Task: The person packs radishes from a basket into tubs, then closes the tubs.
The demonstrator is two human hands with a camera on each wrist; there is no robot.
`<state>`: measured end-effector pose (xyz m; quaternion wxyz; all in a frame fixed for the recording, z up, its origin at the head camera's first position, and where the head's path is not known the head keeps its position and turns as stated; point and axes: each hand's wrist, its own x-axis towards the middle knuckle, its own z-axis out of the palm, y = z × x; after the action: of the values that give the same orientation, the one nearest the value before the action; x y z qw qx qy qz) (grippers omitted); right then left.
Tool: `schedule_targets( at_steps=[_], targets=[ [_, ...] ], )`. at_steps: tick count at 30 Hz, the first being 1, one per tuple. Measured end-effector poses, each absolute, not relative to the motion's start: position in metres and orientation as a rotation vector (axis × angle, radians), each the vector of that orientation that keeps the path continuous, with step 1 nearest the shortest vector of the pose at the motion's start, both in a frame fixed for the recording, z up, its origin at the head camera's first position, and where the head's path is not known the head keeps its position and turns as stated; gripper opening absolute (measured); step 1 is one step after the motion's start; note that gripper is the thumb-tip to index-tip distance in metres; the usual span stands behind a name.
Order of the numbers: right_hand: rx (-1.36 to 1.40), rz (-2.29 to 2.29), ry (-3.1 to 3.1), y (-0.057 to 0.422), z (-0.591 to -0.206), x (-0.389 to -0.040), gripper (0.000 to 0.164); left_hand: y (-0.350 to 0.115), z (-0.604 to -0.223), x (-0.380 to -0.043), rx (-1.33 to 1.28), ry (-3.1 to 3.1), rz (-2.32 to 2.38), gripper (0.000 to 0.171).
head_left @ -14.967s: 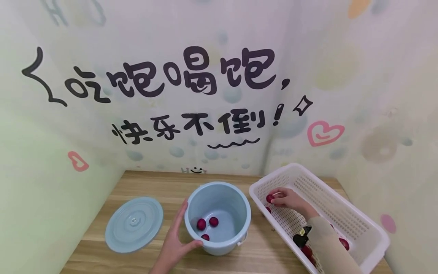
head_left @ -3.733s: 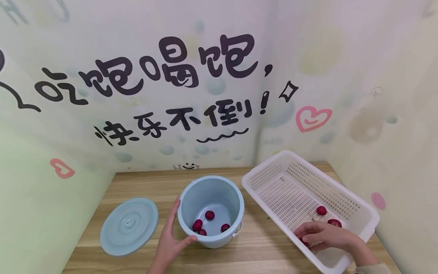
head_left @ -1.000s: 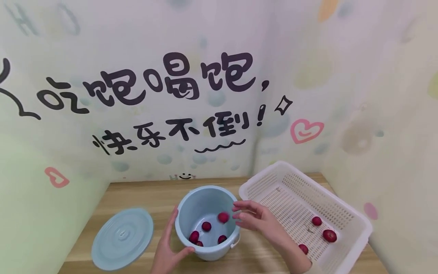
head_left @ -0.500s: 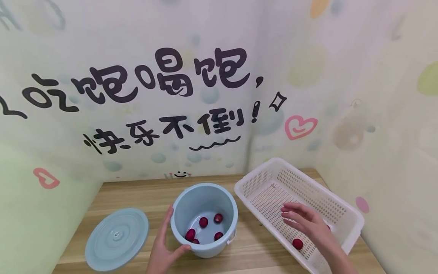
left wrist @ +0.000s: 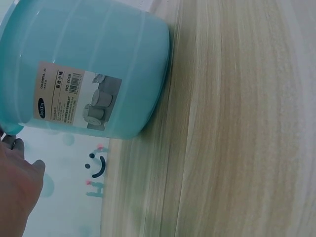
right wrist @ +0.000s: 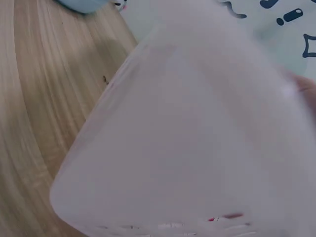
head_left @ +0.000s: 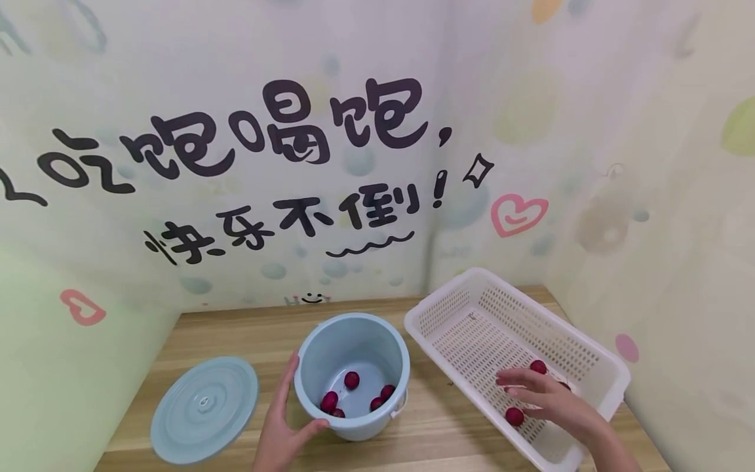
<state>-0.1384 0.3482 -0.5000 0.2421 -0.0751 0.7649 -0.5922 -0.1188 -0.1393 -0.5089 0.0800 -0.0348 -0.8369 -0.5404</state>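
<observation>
My left hand (head_left: 283, 419) grips the side of a light blue bucket (head_left: 354, 429), thumb at the front rim and fingers along the left wall. In the left wrist view the bucket (left wrist: 98, 39) shows a printed label, and the hand (left wrist: 19, 182) is at its rim. Several small, round, dark-red vegetables or fruits (head_left: 329, 401) lie on the bucket floor. My right hand (head_left: 551, 403) hovers inside the white basket (head_left: 472, 337), fingers loosely bent and holding nothing. Close by its fingertips lies one red round piece (head_left: 514, 417); others lie behind the hand, partly hidden.
A light blue lid (head_left: 206, 410) lies flat at the left of the wooden table (head_left: 248, 321). Walls with printed lettering (head_left: 295, 216) close off the back and both sides. In the blurred right wrist view, the basket wall (right wrist: 173, 148) fills most of the frame.
Over the last second my right hand let a red piece drop into the bucket, then moved right into the basket. That piece rolled toward the bucket's front right. The left hand stayed on the bucket.
</observation>
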Motion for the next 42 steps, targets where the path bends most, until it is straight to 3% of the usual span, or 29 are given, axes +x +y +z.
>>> schedule_targets(
  at_steps=[4, 9, 12, 20, 24, 35, 42],
  targets=[
    [-0.327, -1.493, 2.036, 0.348, -0.507, -0.141, 0.045, -0.137, -0.510, -0.121, -0.140, -2.493, -1.617, 0.114],
    [-0.495, -1.392, 2.163, 0.351, -0.517, -0.140, 0.028, -0.135, -0.510, -0.120, -0.157, -2.502, -1.607, 0.115],
    [-0.438, -1.394, 2.190, 0.352, -0.520, -0.140, 0.021, -0.133, -0.510, -0.119, -0.156, -2.509, -1.595, 0.116],
    [-0.336, -1.659, 1.980, 0.346, -0.515, -0.147, 0.036, -0.134, -0.511, -0.116, -0.149, -2.479, -1.632, 0.117],
    [-0.326, -1.711, 1.940, 0.349, -0.507, -0.145, 0.037, -0.135, -0.511, -0.119, -0.167, -2.495, -1.613, 0.117],
    [-0.562, -1.873, 1.858, 0.346, -0.478, -0.138, 0.036, -0.137, -0.508, -0.122, -0.147, -2.485, -1.659, 0.116],
    [-0.734, -1.828, 1.910, 0.314, -0.454, -0.139, 0.035, -0.136, -0.508, -0.123, -0.158, -2.480, -1.612, 0.116]
  ],
)
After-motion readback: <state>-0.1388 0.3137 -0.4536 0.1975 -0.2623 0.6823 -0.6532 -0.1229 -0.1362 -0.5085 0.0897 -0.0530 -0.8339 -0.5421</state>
